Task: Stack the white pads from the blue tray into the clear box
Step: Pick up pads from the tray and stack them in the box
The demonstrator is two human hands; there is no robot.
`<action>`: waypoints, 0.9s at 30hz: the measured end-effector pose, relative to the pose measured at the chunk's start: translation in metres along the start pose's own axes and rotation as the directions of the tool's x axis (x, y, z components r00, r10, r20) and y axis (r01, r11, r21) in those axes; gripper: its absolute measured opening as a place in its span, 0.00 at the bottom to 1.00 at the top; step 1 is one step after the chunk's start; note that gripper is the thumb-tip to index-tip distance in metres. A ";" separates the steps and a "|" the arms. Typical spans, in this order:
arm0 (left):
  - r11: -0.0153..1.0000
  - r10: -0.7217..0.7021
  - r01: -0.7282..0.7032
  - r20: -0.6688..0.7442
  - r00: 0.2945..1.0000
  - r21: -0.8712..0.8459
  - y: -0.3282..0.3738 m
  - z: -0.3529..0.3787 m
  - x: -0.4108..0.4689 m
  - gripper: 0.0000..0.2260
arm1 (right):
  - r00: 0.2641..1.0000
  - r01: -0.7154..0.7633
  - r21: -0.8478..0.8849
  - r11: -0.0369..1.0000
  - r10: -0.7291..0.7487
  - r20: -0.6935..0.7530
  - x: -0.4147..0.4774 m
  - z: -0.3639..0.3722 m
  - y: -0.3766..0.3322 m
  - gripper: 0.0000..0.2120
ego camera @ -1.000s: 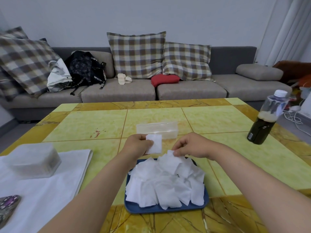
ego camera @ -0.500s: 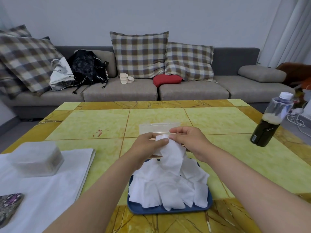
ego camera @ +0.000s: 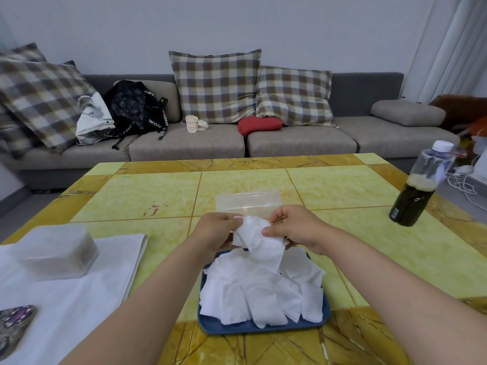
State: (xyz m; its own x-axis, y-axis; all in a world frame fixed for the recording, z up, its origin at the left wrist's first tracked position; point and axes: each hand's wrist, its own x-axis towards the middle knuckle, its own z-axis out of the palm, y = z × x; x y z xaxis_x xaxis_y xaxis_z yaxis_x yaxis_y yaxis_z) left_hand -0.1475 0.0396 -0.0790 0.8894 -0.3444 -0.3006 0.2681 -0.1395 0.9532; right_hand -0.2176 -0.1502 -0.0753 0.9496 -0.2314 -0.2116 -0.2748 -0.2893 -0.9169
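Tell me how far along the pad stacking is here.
Done: little; the clear rectangular plastic box shows no pads where visible. In hand: left hand and right hand pinch a crumpled white pad. Left: a heap of white pads on the blue plastic tray.

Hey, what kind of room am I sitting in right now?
Most likely a home living room: a grey sofa with plaid cushions, a backpack left on it, and a low tiled coffee table.

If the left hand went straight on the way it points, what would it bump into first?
Probably the clear box, which sits just beyond the left hand and the white pad it pinches together with the right hand. Height is hard to judge; it might pass over the rim.
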 end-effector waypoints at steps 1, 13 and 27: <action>0.994 0.071 -0.061 -0.121 0.990 0.087 -0.001 -0.002 0.003 0.06 | 1.000 0.014 -0.059 0.998 -0.014 0.000 -0.001 0.000 0.001 0.10; 0.942 -0.128 0.147 0.083 0.988 -0.302 0.012 0.001 -0.008 0.10 | 0.997 -0.034 -0.505 0.862 0.067 0.046 0.000 0.001 0.014 0.05; 0.991 -0.064 0.068 0.037 0.997 -0.112 -0.005 0.005 0.005 0.08 | 0.994 -0.057 -0.342 0.938 0.087 0.073 -0.001 -0.012 0.000 0.11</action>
State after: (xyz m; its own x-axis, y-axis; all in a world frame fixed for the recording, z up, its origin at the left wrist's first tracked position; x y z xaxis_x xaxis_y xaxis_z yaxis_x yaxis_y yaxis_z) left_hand -0.1467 0.0338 -0.0848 0.8560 -0.3689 -0.3621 0.3676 -0.0581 0.9282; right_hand -0.2201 -0.1611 -0.0711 0.9305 -0.1876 -0.3147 -0.3637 -0.5762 -0.7319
